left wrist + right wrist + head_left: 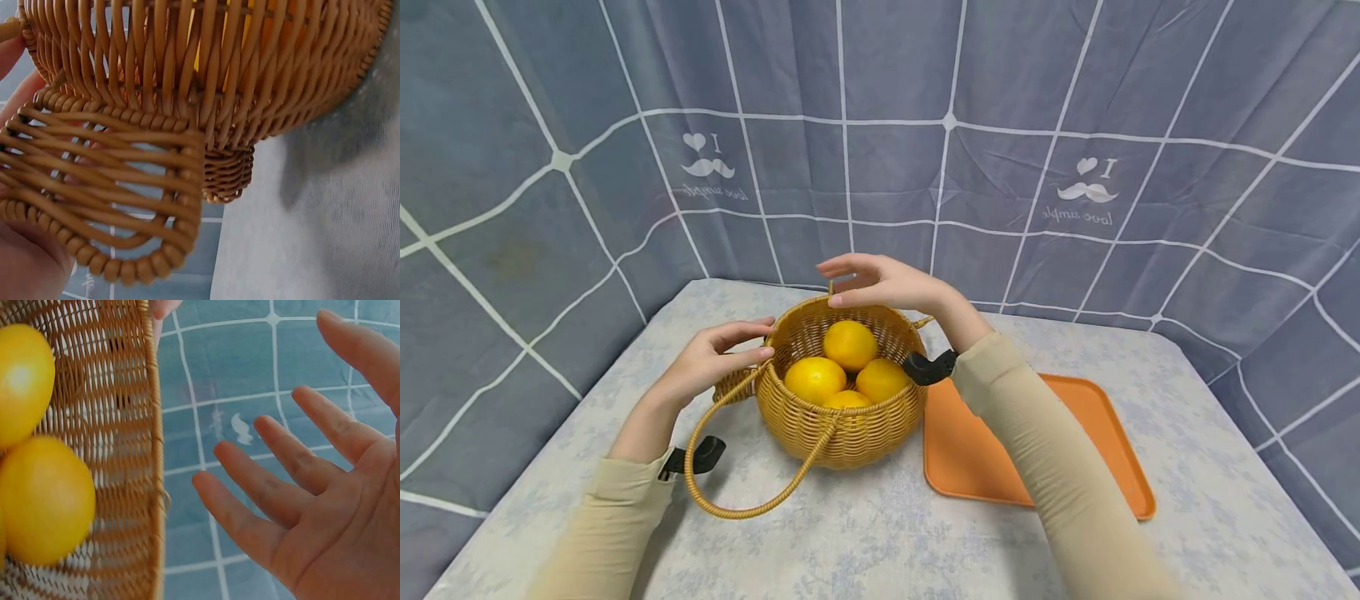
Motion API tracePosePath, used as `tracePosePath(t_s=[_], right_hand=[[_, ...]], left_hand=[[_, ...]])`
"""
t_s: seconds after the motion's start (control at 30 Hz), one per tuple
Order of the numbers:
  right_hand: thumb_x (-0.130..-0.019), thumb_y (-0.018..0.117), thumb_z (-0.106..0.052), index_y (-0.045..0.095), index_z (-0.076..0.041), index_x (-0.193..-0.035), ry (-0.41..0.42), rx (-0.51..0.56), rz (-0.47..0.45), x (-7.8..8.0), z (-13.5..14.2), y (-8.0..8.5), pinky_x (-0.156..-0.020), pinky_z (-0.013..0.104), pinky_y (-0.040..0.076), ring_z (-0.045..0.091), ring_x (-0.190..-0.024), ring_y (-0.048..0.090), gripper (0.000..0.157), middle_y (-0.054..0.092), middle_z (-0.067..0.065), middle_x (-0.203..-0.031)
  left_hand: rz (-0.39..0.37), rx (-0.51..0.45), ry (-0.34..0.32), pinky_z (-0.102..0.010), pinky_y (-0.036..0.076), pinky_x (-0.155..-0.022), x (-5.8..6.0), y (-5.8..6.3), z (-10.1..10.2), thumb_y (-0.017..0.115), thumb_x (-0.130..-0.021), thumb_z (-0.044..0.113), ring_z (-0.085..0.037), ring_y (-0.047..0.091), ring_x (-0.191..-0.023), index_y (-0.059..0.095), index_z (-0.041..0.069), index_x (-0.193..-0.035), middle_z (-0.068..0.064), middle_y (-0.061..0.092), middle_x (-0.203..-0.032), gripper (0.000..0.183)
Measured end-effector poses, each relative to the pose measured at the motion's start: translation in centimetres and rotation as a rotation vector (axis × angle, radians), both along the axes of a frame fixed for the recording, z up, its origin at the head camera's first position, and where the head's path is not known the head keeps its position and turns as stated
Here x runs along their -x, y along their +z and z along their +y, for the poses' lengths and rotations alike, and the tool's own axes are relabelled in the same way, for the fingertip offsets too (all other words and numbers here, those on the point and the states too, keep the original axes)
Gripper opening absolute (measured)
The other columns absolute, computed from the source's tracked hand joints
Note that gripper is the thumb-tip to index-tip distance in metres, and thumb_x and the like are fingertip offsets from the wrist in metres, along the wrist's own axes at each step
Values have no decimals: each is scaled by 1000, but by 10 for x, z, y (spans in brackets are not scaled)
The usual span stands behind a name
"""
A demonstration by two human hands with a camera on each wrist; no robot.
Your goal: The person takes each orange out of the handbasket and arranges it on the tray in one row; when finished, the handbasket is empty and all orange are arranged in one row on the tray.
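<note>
Four round yellow fruits lie in the round tan wicker basket. The rectangular orange tray lies to its right. Both rest on the pale patterned table, before the blue-grey gridded curtain.

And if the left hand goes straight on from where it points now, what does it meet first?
Most likely the wicker basket: the left hand points at its near rim, though whether they touch is unclear.

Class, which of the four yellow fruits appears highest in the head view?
The back fruit, nearest the far wall of the basket; the other three lie closer to its front.
</note>
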State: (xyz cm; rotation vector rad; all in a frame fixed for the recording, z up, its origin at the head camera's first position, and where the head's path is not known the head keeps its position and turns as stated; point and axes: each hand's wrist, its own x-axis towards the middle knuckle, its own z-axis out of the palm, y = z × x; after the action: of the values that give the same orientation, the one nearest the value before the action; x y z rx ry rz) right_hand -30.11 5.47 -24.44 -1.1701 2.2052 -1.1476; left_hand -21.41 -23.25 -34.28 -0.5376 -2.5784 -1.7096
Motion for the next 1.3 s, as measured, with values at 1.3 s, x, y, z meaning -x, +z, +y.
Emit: tracePosePath(t_s=[1.3], right_hand=[[-81,72,-5,49,2,-132,107,-108,-142,37,-30,-66,-109,39,29,30,-130,39,57,47,15,-137]], left_hand=[[-35,-67,39,-53,22,-109,1,0,4,68,-88,23,-31,32,-134,63,1,-119,-13,50,-137,38]])
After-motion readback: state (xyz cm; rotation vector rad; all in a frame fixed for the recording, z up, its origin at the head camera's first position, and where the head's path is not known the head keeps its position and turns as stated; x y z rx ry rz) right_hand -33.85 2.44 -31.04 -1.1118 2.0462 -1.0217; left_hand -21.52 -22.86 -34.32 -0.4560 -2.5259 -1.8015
